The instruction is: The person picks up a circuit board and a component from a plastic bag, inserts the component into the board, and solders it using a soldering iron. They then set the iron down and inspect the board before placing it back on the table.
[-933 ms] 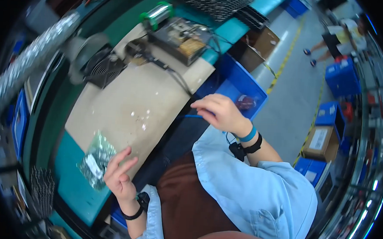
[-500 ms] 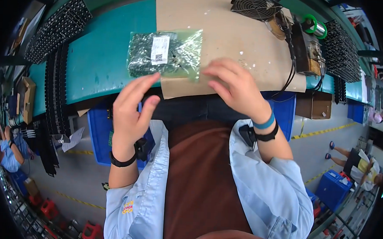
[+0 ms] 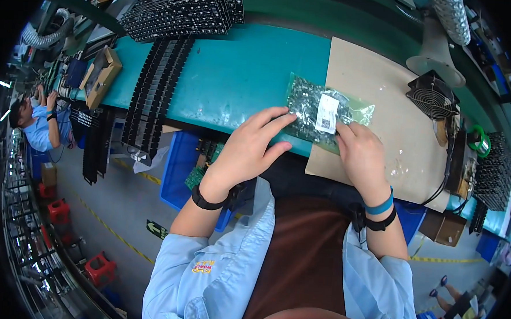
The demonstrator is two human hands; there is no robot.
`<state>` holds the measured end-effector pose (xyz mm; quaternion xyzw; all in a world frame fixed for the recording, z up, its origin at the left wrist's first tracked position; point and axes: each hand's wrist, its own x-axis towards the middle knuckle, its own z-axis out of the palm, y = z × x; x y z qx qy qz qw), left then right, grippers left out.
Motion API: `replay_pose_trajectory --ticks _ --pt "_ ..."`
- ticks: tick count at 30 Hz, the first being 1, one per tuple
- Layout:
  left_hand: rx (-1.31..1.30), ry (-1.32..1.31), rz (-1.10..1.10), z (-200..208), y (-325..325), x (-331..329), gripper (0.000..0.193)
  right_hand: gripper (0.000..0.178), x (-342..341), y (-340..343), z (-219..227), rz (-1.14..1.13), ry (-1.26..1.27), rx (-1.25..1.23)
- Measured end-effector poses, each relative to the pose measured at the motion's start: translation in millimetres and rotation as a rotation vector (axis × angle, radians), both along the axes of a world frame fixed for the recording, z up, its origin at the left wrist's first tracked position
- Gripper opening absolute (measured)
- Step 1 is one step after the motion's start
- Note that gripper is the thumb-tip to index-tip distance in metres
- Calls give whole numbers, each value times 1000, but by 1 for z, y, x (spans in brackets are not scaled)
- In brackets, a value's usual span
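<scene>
A spread-fingered left hand (image 3: 245, 153) and a right hand (image 3: 364, 156), its grip unclear, are touching a plastic bag (image 3: 306, 104) straddling green table (image 3: 242, 81), left, and brown sheet (image 3: 381, 73), right, where tugging could be sending it over the near edge.

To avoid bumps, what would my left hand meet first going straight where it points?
Likely the white-labelled greenish plastic bag; your left hand reaches about to its left edge, contact is unclear.
</scene>
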<state>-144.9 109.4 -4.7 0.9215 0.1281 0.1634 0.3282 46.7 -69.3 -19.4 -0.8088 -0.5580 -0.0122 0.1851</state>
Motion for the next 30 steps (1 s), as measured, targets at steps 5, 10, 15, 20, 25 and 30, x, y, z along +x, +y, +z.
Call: replay_pose_trajectory --ticks 5,10,15,20,25,30 --pt "-52 19 -29 5 10 0 49 24 2 2 0 64 58 27" --pt "-61 -120 73 13 32 -9 43 19 3 1 6 50 74 21" --pt "-435 -547 372 43 82 -21 47 15 3 -3 1 84 118 66" --pt "-766 -476 587 60 175 -19 51 10 7 -7 1 49 205 124" --pt "-988 -367 831 43 267 -9 57 7 7 -11 6 30 319 195" --pt "-1089 -390 1039 38 299 22 86 11 11 -11 6 96 303 264"
